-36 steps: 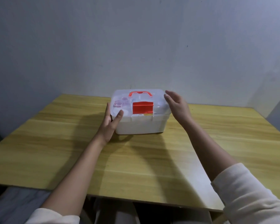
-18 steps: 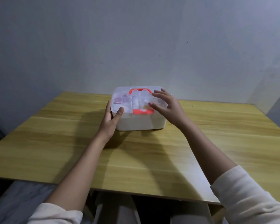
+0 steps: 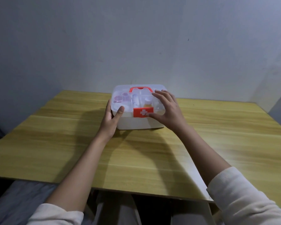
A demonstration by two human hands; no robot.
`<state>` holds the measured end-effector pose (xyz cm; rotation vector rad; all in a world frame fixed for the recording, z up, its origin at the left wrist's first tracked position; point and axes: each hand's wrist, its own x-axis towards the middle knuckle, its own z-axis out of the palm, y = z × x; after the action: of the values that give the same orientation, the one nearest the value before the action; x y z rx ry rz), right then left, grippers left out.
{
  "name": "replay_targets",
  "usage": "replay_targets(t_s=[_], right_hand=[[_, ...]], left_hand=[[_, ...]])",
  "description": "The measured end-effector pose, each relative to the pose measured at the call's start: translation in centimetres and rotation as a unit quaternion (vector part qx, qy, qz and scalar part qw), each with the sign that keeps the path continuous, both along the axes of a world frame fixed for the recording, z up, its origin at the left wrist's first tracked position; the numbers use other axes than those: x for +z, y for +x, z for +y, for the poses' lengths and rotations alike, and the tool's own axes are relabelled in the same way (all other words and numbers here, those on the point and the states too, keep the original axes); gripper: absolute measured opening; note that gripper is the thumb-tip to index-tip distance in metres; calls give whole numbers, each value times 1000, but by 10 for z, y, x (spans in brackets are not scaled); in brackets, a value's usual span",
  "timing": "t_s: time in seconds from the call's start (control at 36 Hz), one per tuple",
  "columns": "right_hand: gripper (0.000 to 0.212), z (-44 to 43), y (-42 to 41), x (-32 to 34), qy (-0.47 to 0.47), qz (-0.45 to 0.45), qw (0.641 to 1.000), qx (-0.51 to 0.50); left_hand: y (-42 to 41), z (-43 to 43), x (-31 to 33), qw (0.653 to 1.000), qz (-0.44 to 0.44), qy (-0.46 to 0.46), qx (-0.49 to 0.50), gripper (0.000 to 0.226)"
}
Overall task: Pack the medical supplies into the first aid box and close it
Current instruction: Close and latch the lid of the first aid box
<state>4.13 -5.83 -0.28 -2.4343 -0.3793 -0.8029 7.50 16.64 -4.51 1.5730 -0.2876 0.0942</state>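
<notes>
The white first aid box (image 3: 137,122) sits lidded under a clear lid (image 3: 136,96). Its red latch (image 3: 143,112) now hangs down, flipped from upright. The left hand (image 3: 111,120) grips its corner; the right hand (image 3: 166,111) lies spread, thumb on the latch.

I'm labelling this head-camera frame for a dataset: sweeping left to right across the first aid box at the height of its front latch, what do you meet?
Left hand at the box's left corner → red latch with the white cross → right hand over the clear lid's right side, thumb beside the latch.
</notes>
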Motion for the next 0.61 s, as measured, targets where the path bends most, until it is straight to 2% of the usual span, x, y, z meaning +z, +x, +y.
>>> replay_targets(t_s=[0.06, 0.19, 0.28, 0.36, 0.53, 0.61], right_hand=[[72, 0, -1, 0, 10, 8, 1000, 3], [83, 0, -4, 2, 63, 47, 997, 6], [99, -1, -7, -2, 146, 90, 985, -22], [106, -2, -9, -7, 201, 107, 973, -20], [105, -14, -15, -7, 215, 100, 971, -36], [103, -28, -19, -6, 215, 95, 971, -48]], left_hand=[[0, 0, 0, 1000, -8, 3, -4, 107], [1, 1, 3, 1000, -24, 17, 2, 85], [1, -1, 2, 1000, -9, -4, 21, 92], [2, -4, 0, 1000, -8, -5, 27, 98], [10, -18, 0, 1000, -19, 13, 13, 102], [10, -36, 4, 999, -36, 14, 4, 92]])
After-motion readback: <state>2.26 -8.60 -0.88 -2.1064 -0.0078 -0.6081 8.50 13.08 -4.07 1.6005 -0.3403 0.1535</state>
